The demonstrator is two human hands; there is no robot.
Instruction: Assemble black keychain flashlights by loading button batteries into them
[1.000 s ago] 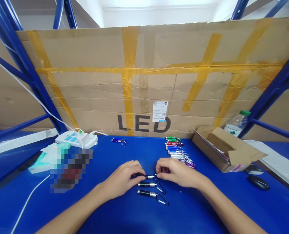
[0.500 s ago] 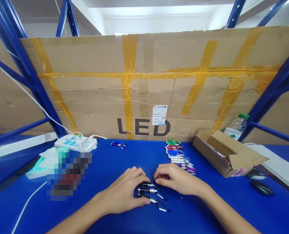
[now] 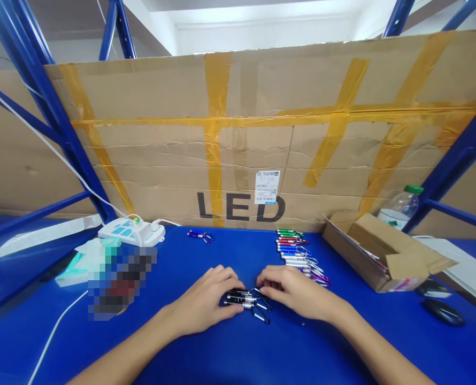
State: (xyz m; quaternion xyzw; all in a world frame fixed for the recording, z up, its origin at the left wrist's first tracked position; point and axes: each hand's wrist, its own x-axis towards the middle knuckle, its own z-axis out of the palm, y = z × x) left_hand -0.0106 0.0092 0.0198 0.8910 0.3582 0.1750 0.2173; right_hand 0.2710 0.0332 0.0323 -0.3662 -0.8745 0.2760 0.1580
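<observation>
My left hand [image 3: 206,300] closes around a small bundle of black penlights [image 3: 246,301], thumb at the near side and fingers at the far side. They lie side by side on the blue table, their carabiner clips pointing right. My right hand [image 3: 292,291] is curled at the clip end, fingertips against or just beside the clips; what they pinch, if anything, is hidden. Behind it lies a row of penlights [image 3: 292,249] in green, red, blue, silver and purple. Two or so purple-blue penlights [image 3: 198,235] lie apart at the back.
An open cardboard box [image 3: 358,251] stands at the right, near a bottle [image 3: 402,206] and a black computer mouse [image 3: 442,311]. To the left are a power strip [image 3: 129,231], a tissue pack [image 3: 77,270] and a cable. A large cardboard sheet [image 3: 174,160] walls off the back.
The spread black penlights have been drawn together into a tight bundle as my left thumb moved toward the fingers. The right hand stays by the clips. The view has shifted slightly.
</observation>
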